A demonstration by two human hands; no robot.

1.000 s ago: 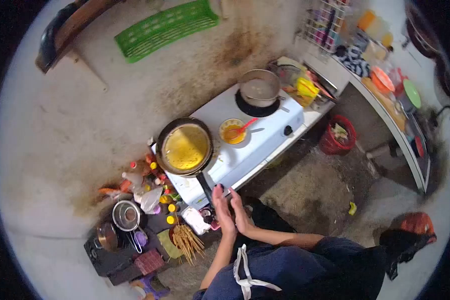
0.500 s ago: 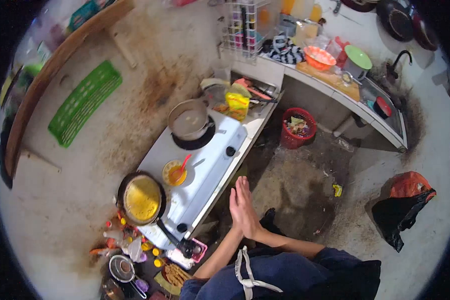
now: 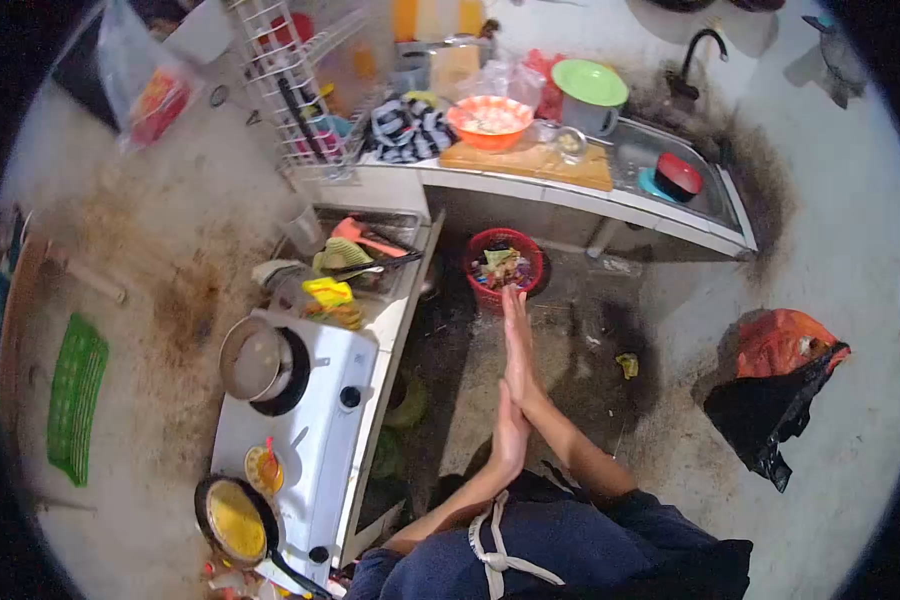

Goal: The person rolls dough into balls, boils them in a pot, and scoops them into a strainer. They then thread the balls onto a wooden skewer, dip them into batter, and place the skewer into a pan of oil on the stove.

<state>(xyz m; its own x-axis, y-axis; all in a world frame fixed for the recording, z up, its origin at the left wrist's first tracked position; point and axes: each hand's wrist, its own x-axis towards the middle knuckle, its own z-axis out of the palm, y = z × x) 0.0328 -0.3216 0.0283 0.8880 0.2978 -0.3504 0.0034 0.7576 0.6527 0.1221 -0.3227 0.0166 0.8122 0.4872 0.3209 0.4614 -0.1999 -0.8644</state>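
My left hand (image 3: 510,440) and my right hand (image 3: 518,340) are pressed flat together, palm against palm, fingers straight, and hold nothing. They hang over the dark floor, pointing towards a red waste bin (image 3: 505,265). To their left stands a white two-burner stove (image 3: 315,440). On it are a metal pot (image 3: 252,358), a small bowl of orange liquid with a red spoon (image 3: 263,468), and a black frying pan with yellow egg (image 3: 235,520). My blue clothing and white apron strings fill the bottom of the view.
A counter at the back carries a wooden cutting board (image 3: 530,160), an orange bowl (image 3: 488,120), a green-lidded pot (image 3: 590,85) and a sink (image 3: 705,195). A wire dish rack (image 3: 310,90) hangs left of it. An orange and black bag (image 3: 780,370) lies right; a green crate (image 3: 75,395) is far left.
My view has swung right, from the stove towards the counter and sink. My joined hands have moved away from the pan handle and stretched forward over the floor.
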